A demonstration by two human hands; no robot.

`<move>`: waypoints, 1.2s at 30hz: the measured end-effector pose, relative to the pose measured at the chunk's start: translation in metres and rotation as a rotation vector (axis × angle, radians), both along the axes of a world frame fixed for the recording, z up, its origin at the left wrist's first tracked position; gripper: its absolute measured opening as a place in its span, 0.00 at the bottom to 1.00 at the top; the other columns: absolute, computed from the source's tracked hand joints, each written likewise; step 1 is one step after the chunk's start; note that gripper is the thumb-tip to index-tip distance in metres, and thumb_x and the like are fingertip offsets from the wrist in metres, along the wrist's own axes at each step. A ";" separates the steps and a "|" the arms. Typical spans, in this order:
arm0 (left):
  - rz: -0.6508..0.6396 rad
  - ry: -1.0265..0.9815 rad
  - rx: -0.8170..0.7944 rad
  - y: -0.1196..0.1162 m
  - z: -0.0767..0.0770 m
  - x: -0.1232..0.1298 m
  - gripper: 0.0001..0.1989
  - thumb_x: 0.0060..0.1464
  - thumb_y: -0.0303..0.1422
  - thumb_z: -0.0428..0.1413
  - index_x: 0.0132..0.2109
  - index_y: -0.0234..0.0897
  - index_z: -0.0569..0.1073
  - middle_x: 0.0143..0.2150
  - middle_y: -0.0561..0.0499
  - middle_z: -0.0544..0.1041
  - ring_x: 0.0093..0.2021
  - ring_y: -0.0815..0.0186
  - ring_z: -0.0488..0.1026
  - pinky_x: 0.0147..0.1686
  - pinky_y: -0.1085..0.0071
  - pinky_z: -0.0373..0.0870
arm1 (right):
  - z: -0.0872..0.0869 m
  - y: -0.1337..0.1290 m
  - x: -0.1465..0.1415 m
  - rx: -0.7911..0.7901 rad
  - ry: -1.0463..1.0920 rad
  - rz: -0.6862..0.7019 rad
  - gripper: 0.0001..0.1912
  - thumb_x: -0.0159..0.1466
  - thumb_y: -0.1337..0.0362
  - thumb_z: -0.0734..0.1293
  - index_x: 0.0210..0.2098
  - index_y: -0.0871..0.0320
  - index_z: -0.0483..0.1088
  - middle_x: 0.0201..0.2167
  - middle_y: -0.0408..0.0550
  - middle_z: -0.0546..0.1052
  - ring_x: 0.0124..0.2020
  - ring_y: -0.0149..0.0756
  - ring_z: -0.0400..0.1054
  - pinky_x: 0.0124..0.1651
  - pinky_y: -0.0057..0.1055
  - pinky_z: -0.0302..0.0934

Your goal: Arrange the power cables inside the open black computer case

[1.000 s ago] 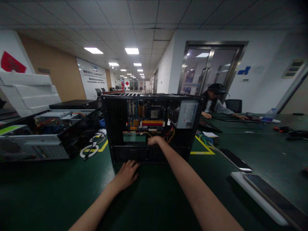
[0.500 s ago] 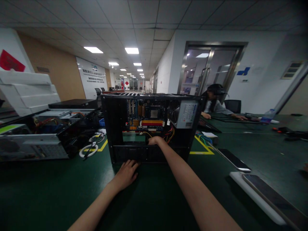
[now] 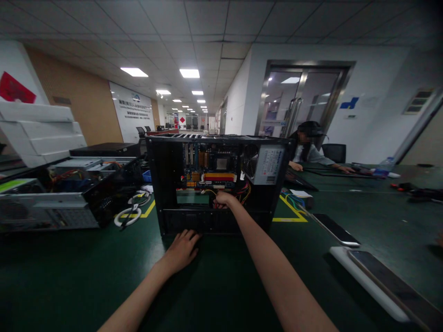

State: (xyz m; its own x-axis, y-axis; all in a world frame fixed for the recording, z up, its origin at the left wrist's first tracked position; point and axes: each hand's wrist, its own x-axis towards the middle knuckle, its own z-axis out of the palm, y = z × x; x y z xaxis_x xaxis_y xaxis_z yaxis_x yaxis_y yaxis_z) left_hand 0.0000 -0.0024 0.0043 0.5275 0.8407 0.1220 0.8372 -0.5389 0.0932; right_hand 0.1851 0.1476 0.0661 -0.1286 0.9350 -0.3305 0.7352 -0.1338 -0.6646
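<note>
An open black computer case stands upright on the green table in front of me, its inside facing me. A motherboard with red and yellow memory slots sits within, left of a silver power supply. My right hand reaches into the lower middle of the case, its fingers curled around thin cables; the fingertips are partly hidden. My left hand lies on the table with fingers stretched, the tips touching the case's bottom front edge. Coloured wires hang beneath the power supply.
A second opened computer case lies on the left, near coiled white cable. Phones and a white slab rest on the right. Across the table sits another person near a water bottle.
My right hand has shifted slightly within the case, and its fingers now show more curled, with red wire visible beneath them. My left hand and the case stay in place.
</note>
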 end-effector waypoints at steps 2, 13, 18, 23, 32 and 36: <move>-0.006 -0.005 0.003 0.000 0.000 0.000 0.21 0.50 0.31 0.46 0.53 0.44 0.56 0.49 0.48 0.61 0.49 0.60 0.57 0.46 0.61 0.56 | 0.001 0.000 0.001 -0.017 0.123 -0.107 0.08 0.55 0.71 0.60 0.35 0.61 0.63 0.15 0.40 0.66 0.14 0.25 0.61 0.22 0.24 0.58; -0.005 -0.007 -0.018 -0.003 0.005 0.000 0.20 0.51 0.32 0.45 0.53 0.44 0.56 0.49 0.49 0.61 0.50 0.59 0.56 0.47 0.60 0.55 | 0.012 -0.002 0.019 -0.171 0.785 -0.457 0.05 0.58 0.73 0.54 0.32 0.58 0.57 0.18 0.37 0.62 0.19 0.22 0.61 0.30 0.27 0.61; -0.003 -0.003 -0.010 -0.003 0.004 0.000 0.20 0.51 0.32 0.45 0.52 0.44 0.56 0.49 0.49 0.61 0.49 0.59 0.57 0.46 0.61 0.56 | 0.015 -0.005 0.020 -0.227 0.863 -0.494 0.08 0.58 0.76 0.52 0.26 0.60 0.55 0.22 0.40 0.63 0.20 0.21 0.59 0.33 0.26 0.60; -0.006 -0.003 0.007 -0.001 0.002 0.000 0.20 0.50 0.31 0.45 0.52 0.44 0.56 0.49 0.49 0.61 0.49 0.59 0.57 0.46 0.61 0.56 | 0.014 -0.005 0.020 -0.225 0.877 -0.524 0.08 0.57 0.75 0.52 0.25 0.60 0.55 0.23 0.42 0.63 0.23 0.22 0.60 0.32 0.25 0.60; -0.003 0.011 -0.009 -0.002 0.004 0.000 0.20 0.50 0.30 0.45 0.52 0.44 0.56 0.49 0.49 0.61 0.49 0.60 0.57 0.46 0.61 0.56 | 0.015 -0.002 0.020 -0.282 1.004 -0.599 0.09 0.58 0.75 0.50 0.24 0.59 0.55 0.19 0.40 0.58 0.20 0.23 0.58 0.28 0.23 0.59; -0.003 0.011 -0.009 -0.002 0.004 0.001 0.20 0.50 0.31 0.45 0.52 0.43 0.56 0.49 0.48 0.61 0.49 0.60 0.57 0.46 0.61 0.56 | 0.013 0.000 0.020 -0.269 1.010 -0.597 0.09 0.59 0.74 0.51 0.25 0.59 0.55 0.20 0.40 0.58 0.20 0.23 0.58 0.28 0.23 0.59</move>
